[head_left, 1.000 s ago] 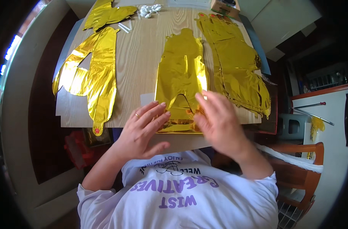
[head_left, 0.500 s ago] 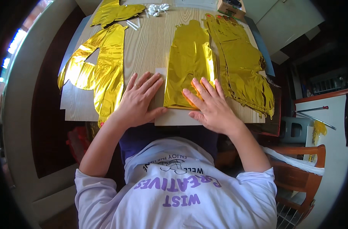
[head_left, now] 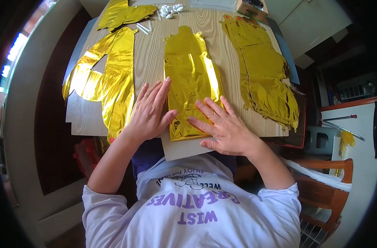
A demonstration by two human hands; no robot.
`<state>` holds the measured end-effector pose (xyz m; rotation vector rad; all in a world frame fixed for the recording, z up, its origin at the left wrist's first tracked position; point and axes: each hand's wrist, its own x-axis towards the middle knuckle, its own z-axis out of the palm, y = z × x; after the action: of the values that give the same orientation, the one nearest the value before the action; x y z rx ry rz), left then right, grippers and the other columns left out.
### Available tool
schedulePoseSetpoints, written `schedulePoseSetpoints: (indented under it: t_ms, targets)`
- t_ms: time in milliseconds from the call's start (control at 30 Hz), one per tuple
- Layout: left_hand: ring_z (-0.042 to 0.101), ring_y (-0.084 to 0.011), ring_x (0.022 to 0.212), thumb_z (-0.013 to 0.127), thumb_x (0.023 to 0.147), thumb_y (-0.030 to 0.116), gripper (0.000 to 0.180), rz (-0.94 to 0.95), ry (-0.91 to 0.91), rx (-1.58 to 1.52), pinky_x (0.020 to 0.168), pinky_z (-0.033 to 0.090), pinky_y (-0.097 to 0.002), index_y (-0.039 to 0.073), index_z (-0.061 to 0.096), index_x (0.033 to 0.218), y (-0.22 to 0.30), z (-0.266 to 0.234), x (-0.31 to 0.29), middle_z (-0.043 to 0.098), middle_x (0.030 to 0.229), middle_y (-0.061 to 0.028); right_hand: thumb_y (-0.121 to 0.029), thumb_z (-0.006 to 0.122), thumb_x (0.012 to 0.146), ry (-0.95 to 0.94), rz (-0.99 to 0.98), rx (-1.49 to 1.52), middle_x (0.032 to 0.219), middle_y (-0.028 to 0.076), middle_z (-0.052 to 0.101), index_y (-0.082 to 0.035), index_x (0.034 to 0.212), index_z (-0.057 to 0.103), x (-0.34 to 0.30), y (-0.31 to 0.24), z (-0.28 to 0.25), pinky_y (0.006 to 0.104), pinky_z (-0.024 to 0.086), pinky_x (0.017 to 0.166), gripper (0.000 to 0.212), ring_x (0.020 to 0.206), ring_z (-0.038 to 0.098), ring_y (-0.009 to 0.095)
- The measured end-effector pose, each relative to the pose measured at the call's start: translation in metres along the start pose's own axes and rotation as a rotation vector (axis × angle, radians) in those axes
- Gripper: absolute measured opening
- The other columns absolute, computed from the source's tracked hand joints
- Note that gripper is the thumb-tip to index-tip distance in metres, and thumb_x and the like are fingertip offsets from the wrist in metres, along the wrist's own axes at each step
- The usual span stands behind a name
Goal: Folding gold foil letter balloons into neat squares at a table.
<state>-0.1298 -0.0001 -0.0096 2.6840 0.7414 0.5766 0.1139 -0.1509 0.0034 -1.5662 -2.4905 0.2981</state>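
A flat gold foil balloon, folded to a long panel, lies in the middle over a pale card. The card's near end sticks out past the table's front edge. My right hand rests palm down on the foil's near right part, fingers spread. Along the foil's near left edge lies my left hand, fingers stretched out and thumb at the foil; neither hand grips anything. To the left is another flat gold balloon with an opening in it. A stack of gold foil balloons lies on the right.
More gold foil sits at the far left of the wood-grain table. Clear strips and small white bundles lie at the back, a cardboard box at the far right. A wooden chair stands to my right.
The middle foil and the card have slid toward me and left, so the card now overhangs the edge. Both hands moved slightly nearer. A wider gap separates the foil from the right stack.
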Motion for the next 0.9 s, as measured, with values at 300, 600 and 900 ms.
schedulePoseSetpoints:
  t_ms: [300,600,900]
  targets:
    - [0.057,-0.0341,0.126,0.065,0.095,0.028,0.065,-0.011,0.194,0.170,0.117,0.030,-0.0546,0.000,0.042,0.148,0.015,-0.012,0.000,0.062,0.130,-0.0169,-0.063,0.046,0.099,0.009,0.048,0.003,0.166,0.017,0.025,-0.028,0.157,0.039,-0.004,-0.002,-0.001,0.0602,0.012,0.123,0.068,0.152,0.025,0.039]
    - [0.056,-0.0379,0.128,0.061,0.096,0.029,0.066,0.045,0.042,0.052,0.118,0.026,-0.0576,-0.006,0.040,0.148,0.014,-0.006,0.003,0.064,0.130,-0.0201,-0.064,0.043,0.099,0.002,0.057,-0.096,0.166,0.016,0.025,-0.028,0.157,0.039,0.011,0.025,-0.007,0.0581,0.013,0.124,0.069,0.152,0.026,0.039]
    - [0.056,-0.0379,0.124,0.061,0.095,0.034,0.063,0.041,0.089,0.097,0.118,0.026,-0.0574,-0.003,0.047,0.144,0.016,0.006,0.004,0.063,0.128,-0.0200,-0.065,0.040,0.099,0.009,0.107,-0.048,0.168,0.014,0.021,-0.029,0.157,0.039,0.004,0.015,0.001,0.0582,0.010,0.125,0.069,0.154,0.021,0.037]
